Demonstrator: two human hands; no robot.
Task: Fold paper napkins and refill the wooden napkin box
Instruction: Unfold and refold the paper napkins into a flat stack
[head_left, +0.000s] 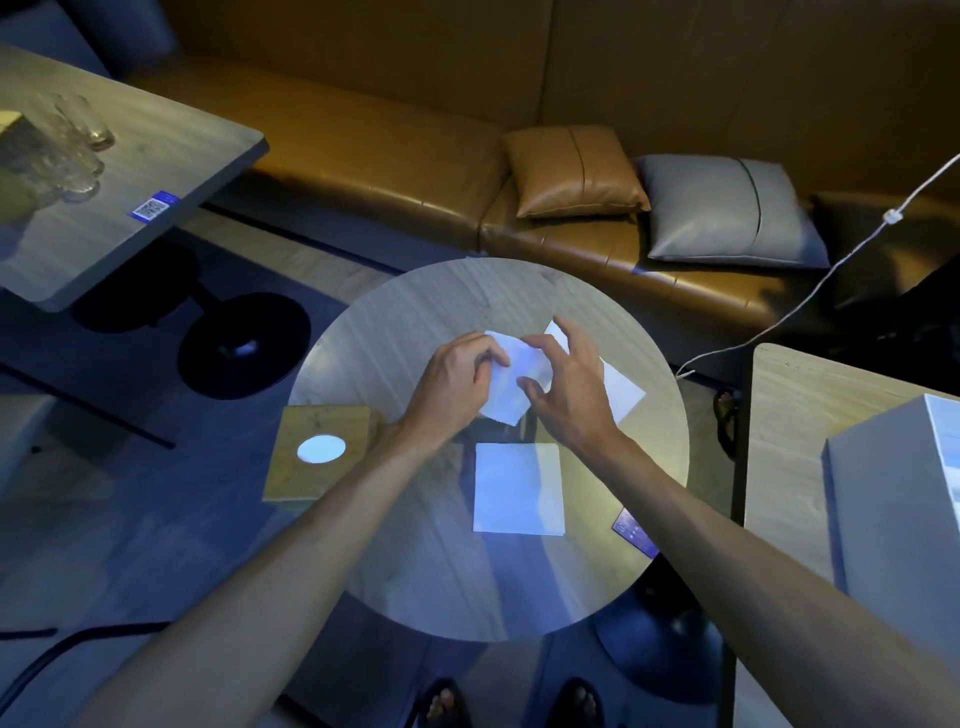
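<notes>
On the round table (415, 571) my left hand (452, 382) pinches the left edge of a white paper napkin (511, 387), held a little above the tabletop. My right hand (571, 384) has its fingers spread, thumb and forefinger touching the napkin's right side. Beneath and to the right of that hand lies a stack of flat napkins (621, 387). A folded square napkin (518, 488) rests on the table nearer to me. The wooden napkin box (317, 452), with an oval opening in its lid showing white, sits at the table's left edge.
A brown bench with a tan cushion (571, 171) and a grey cushion (727, 208) runs behind the table. A rectangular table with glasses (72, 150) stands at far left. A white box (904, 509) sits on the right table. A white cable (810, 291) hangs at right.
</notes>
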